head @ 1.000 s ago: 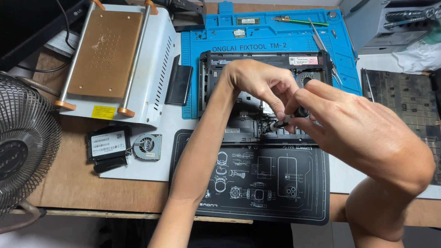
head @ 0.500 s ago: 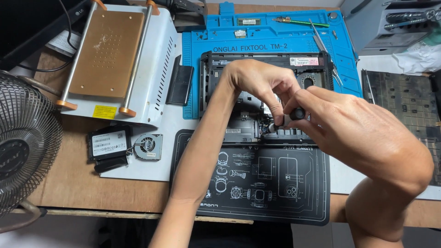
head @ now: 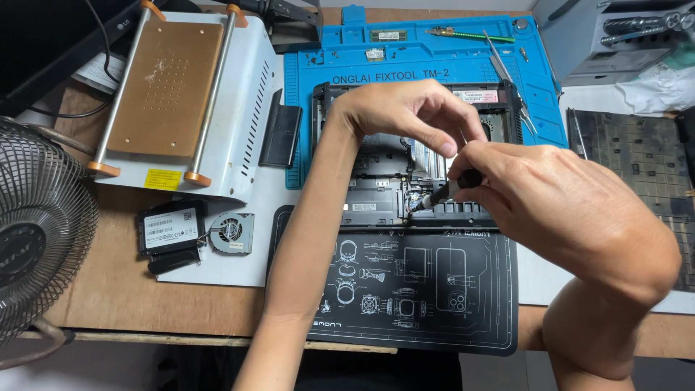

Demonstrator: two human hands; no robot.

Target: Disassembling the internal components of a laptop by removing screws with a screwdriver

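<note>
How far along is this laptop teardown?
Well underway: the laptop chassis lies opened, and a small fan and drive lie on the bench. In hand: the right hand works a screwdriver inside, left hand steadying. Inner parts remain.

The right hand (head: pixel 557 210) and left hand (head: pixel 405 112) cover much of the opened laptop (head: pixel 376 181) at mid-frame, and only a short dark stretch of the screwdriver (head: pixel 443 192) shows past the right fingers; its tip is too small to tell what it touches. The fan (head: pixel 36 239) is cut off by the left edge, the keyboard (head: pixel 637 159) by the right edge. The grey box (head: pixel 601 36) at upper right and the dark monitor (head: pixel 43 36) at upper left run off the top.
</note>
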